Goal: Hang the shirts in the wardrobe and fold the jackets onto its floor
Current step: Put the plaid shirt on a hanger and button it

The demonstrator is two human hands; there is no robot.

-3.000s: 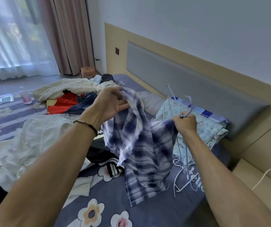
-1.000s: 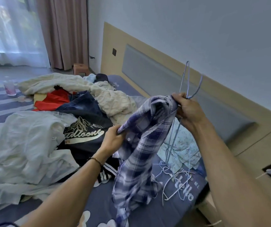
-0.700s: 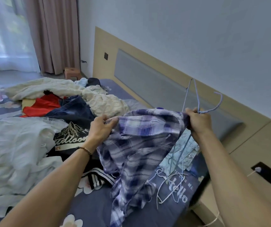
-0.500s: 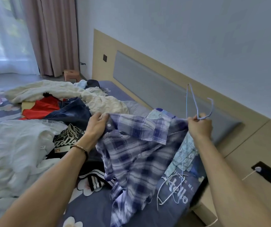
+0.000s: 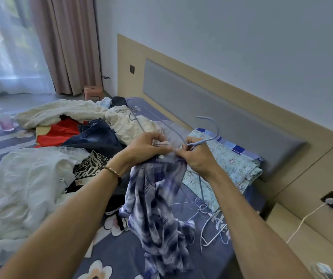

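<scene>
Both hands meet at the collar of the plaid shirt (image 5: 157,208), held up over the bed (image 5: 121,256) so the cloth hangs free and the collar can be worked at chest height. The left hand (image 5: 147,147) pinches the collar edge between thumb and curled fingers, just above a white button, which looks like an effort to close or square the neck so the shirt sits properly on its hanger. The right hand (image 5: 196,156) is curled around the neck of the blue hanger (image 5: 210,130) and also nips the collar against it; the hook rises free above the knuckles, likely kept clear for the wardrobe rail. How far the hanger's arms sit inside the shoulders is hidden by cloth. The shirt is blue-and-white check, bunched and twisted below the collar, its tail blurred and trailing down toward the bedsheet. Spare hangers (image 5: 212,228) lie on the bed just right of the hanging tail, within reach for the next shirts. A pile of clothes (image 5: 70,141) waits further up the bed, beyond the left arm. No wardrobe is in view.
</scene>
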